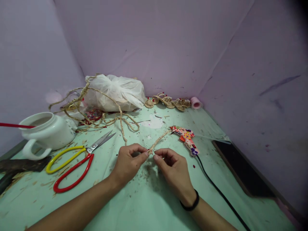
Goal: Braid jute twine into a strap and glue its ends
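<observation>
Over the middle of the green table, my left hand (131,160) pinches a thin braided straw cord (160,138) between thumb and forefinger. One part of the cord slants up and right toward a glue gun (184,136) wrapped in flowered cloth. Close beside, my right hand (174,168), with a black band on its wrist, has thumb and forefinger closed at the cord's frayed end. The fine strands between the fingertips are too small to make out clearly. Another length of straw braid (122,126) runs from behind my left hand to a loose tangle at the back left.
Scissors (89,149) with yellow and red handles lie left, by a white mug (57,131) and a dark-handled tool (26,164). Behind are a white plastic bag (117,91), small woven straw pieces (166,101) and a pink spool (196,103). A phone (240,166) lies right, beyond a black cable (216,187).
</observation>
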### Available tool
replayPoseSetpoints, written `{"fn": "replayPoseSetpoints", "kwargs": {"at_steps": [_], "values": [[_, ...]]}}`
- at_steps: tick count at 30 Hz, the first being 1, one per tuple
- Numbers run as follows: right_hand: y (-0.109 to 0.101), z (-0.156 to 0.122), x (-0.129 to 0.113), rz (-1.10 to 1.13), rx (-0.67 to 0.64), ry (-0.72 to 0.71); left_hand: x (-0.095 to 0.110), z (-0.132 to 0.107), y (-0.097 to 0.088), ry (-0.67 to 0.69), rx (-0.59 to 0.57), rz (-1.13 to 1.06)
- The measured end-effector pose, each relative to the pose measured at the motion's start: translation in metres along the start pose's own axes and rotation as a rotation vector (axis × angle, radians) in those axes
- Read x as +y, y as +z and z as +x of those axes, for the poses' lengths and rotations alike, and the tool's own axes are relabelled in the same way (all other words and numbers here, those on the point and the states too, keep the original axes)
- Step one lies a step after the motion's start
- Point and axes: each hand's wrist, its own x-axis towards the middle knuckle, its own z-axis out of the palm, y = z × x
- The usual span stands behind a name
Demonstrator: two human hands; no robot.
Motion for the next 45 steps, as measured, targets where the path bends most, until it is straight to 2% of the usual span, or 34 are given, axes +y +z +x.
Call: {"fn": "replayPoseSetpoints", "kwargs": {"at_steps": [5, 8, 15, 18, 21, 25, 26, 27, 28, 31, 32, 33, 35, 38, 41, 45], "values": [[0.003, -0.001, 0.004, -0.148, 0.028, -0.172, 0.0, -0.001, 0.002, 0.06, -0.028, 0.012], [0.003, -0.002, 0.002, -0.173, 0.059, -0.213, -0.001, -0.001, 0.003, 0.111, -0.023, 0.059], [0.005, -0.004, -0.006, -0.107, 0.012, -0.069, -0.003, -0.003, 0.004, 0.183, 0.003, 0.145], [0.007, -0.008, -0.005, -0.124, -0.021, -0.074, -0.004, -0.002, 0.003, 0.174, 0.008, 0.136], [0.009, -0.015, -0.004, -0.198, -0.157, -0.172, -0.004, 0.001, 0.002, 0.116, 0.04, 0.101], [0.008, -0.023, -0.005, -0.273, -0.497, -0.381, -0.007, 0.004, 0.0, 0.107, 0.063, 0.129], [0.006, -0.024, -0.005, -0.289, -0.519, -0.443, -0.008, 0.003, 0.0, 0.142, 0.056, 0.15], [0.003, -0.023, -0.006, -0.3, -0.483, -0.5, -0.009, 0.003, 0.0, 0.199, 0.046, 0.18], [-0.001, -0.022, -0.007, -0.304, -0.398, -0.547, -0.01, 0.003, 0.0, 0.273, 0.035, 0.219], [-0.022, -0.011, -0.01, -0.329, -0.018, -0.655, -0.011, 0.001, -0.003, 0.538, -0.007, 0.366], [-0.03, -0.007, -0.011, -0.373, 0.076, -0.697, -0.011, 0.001, -0.004, 0.616, -0.027, 0.413], [-0.038, -0.002, -0.012, -0.443, 0.116, -0.732, -0.01, 0.001, -0.006, 0.685, -0.047, 0.459], [-0.051, 0.006, -0.013, -0.582, 0.075, -0.793, -0.009, 0.001, -0.01, 0.795, -0.085, 0.549], [-0.058, 0.011, -0.013, -0.729, -0.107, -0.83, -0.007, 0.0, -0.014, 0.91, -0.148, 0.678], [-0.052, 0.008, -0.013, -0.804, -0.27, -0.803, -0.008, -0.001, -0.014, 0.982, -0.182, 0.755], [-0.042, 0.003, -0.011, -0.805, -0.3, -0.732, -0.009, -0.004, -0.013, 0.981, -0.201, 0.758]]}}
